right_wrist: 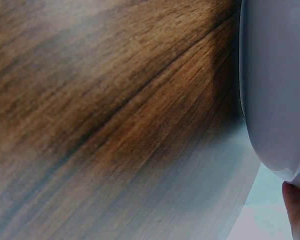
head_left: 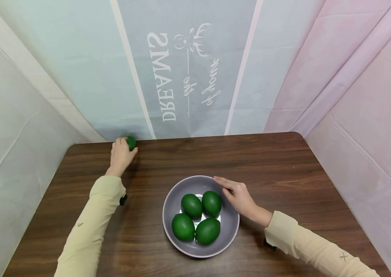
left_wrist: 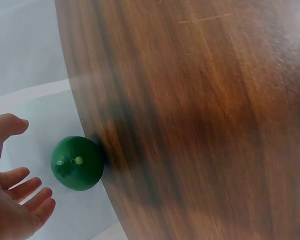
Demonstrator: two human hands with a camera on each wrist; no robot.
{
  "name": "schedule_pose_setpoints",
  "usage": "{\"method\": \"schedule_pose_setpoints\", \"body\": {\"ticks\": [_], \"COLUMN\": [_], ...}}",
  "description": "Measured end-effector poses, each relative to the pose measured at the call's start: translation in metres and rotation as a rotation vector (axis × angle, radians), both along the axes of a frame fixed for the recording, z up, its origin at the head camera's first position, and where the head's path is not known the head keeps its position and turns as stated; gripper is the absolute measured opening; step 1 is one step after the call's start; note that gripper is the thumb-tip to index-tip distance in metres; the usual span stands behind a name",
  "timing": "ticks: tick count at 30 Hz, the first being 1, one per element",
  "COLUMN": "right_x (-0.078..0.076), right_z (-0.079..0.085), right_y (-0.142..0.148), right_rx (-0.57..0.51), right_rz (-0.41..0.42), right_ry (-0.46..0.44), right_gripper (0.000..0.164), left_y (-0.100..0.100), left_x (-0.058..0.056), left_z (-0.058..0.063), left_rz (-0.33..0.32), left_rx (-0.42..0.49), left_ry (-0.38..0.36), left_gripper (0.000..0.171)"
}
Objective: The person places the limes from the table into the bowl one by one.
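Observation:
At the back left of the table, my left hand (head_left: 121, 156) is beside a dark green lime (head_left: 131, 143). In the left wrist view, the thumb and fingers (left_wrist: 37, 202) are spread apart, and the lime (left_wrist: 77, 163) lies just past them with its pale stem dot showing. My right hand (head_left: 240, 198) holds the grey bowl (head_left: 200, 250) by its right rim, thumb on the inner side and straight fingers along the edge. Several green limes (head_left: 207, 231) lie in that bowl. The right wrist view catches a fingertip (right_wrist: 292, 200) at the bowl's rim (right_wrist: 277, 100).
The dark wooden table (head_left: 261, 157) meets a hanging printed cloth (head_left: 188, 127) along its back edge, close behind the single lime. Pale cloth walls (head_left: 368, 127) rise at both sides. The bowl stands near the table's front middle.

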State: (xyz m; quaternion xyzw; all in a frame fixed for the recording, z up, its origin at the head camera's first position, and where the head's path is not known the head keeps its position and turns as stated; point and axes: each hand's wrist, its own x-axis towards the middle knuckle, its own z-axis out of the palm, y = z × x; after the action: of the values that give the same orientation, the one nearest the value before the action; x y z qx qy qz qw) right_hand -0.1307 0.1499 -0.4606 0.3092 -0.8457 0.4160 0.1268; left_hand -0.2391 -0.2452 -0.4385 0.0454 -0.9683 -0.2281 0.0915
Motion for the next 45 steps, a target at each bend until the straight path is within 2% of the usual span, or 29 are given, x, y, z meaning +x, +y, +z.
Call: {"method": "schedule_pose_setpoints", "body": {"ticks": [19,32,38,45], "right_x": [0.000,0.001,0.000,-0.001], "right_z": [-0.001,0.000,-0.001,-0.001], "right_y": [0.002,0.002,0.003,0.002], "right_rx": [0.000,-0.001,-0.003,-0.002], "right_rz": [-0.007,-0.006,0.001,0.007], "right_ry": [0.015,0.002,-0.004,-0.014], "right_gripper": [0.037,0.037,0.036,0.036], "left_y": [-0.002,-0.002,-0.003,-0.006], "left_x": [-0.009,-0.016,-0.017,-0.019], "left_z": [0.000,-0.006,-0.007,-0.013], "left_rz": [0.100,0.123,0.124,0.135], "left_rx": [0.138,0.160,0.145,0.130], "left_ry": [-0.077,-0.120,-0.132,-0.142], "left_gripper": [0.057,0.062,0.064,0.064]}}
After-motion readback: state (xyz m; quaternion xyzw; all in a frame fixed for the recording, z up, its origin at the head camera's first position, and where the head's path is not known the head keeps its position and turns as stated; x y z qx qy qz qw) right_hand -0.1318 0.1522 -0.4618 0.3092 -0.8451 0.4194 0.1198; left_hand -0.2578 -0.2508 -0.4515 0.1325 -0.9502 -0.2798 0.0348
